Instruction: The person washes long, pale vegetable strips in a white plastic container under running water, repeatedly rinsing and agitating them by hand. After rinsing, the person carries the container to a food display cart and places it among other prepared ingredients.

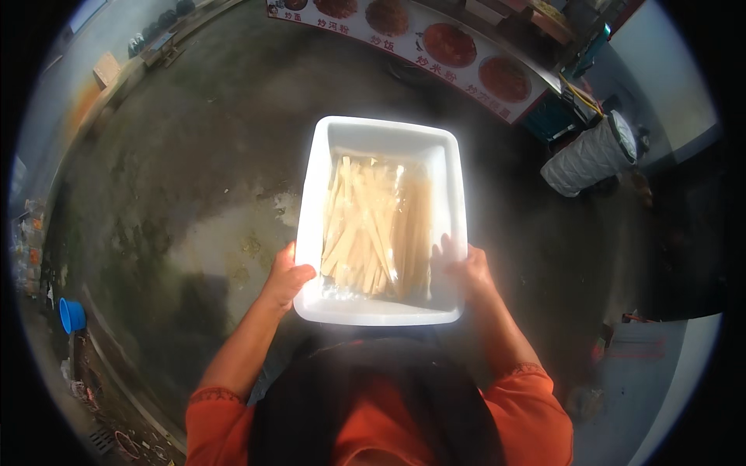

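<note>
Between my two hands is a white rectangular plastic basin (379,311), held in front of my body above the floor. My left hand (288,276) grips its left wall near the lower corner, the thumb over the rim. On the opposite side my right hand (473,269) clasps the right wall, partly washed out by glare. Inside lie many pale, flat strips (361,227), which look like cut food sticks in water. Bright reflections shine off the liquid. The strips on the right are in shade, and the basin's underside is hidden.
A food stall counter with a printed picture banner (449,46) stands ahead. Right of it is a cylinder wrapped in quilted silver cover (588,154). A blue bucket (72,316) sits at far left beside a drain grate (101,441). Concrete floor (175,145) surrounds me, with wet-looking patches.
</note>
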The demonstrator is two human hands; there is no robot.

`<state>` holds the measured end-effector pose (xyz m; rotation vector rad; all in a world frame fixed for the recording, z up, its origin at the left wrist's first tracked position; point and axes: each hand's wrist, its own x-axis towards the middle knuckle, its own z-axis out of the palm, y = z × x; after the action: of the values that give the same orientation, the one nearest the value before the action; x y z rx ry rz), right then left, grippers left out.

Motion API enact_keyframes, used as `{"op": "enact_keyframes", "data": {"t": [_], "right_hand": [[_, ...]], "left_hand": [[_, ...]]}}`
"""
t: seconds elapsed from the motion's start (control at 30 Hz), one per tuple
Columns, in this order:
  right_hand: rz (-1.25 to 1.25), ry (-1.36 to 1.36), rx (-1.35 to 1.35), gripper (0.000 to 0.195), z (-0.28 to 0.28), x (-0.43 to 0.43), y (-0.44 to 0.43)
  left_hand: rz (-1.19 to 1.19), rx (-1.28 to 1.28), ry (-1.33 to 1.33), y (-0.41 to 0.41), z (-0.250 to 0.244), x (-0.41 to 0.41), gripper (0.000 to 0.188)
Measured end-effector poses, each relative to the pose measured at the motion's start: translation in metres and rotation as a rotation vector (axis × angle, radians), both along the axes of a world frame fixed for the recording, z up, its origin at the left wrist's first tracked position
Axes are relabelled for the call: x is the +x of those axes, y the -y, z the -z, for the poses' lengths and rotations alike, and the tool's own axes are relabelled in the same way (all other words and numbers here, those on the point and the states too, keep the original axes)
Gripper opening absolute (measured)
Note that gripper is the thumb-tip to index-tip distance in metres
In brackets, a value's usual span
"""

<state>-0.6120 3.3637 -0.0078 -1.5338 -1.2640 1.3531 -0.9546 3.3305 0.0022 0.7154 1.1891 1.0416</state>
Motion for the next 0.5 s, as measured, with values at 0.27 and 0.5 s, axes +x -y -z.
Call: {"op": "enact_keyframes", "data": {"t": [0.27,0.5], "right_hand": [[-0.176,-0.052,0.085,0.075,0.046,-0.049,-0.235],[-0.21,-0.071,0.097,0.055,0.021,-0.088,-0.4]], "left_hand": [[-0.121,-0.013,-0.036,-0.177,0.012,-0.049,0.044],[-0.149,0.105,-0.163,-0.353,-0.018,-0.089,0.048]]}}
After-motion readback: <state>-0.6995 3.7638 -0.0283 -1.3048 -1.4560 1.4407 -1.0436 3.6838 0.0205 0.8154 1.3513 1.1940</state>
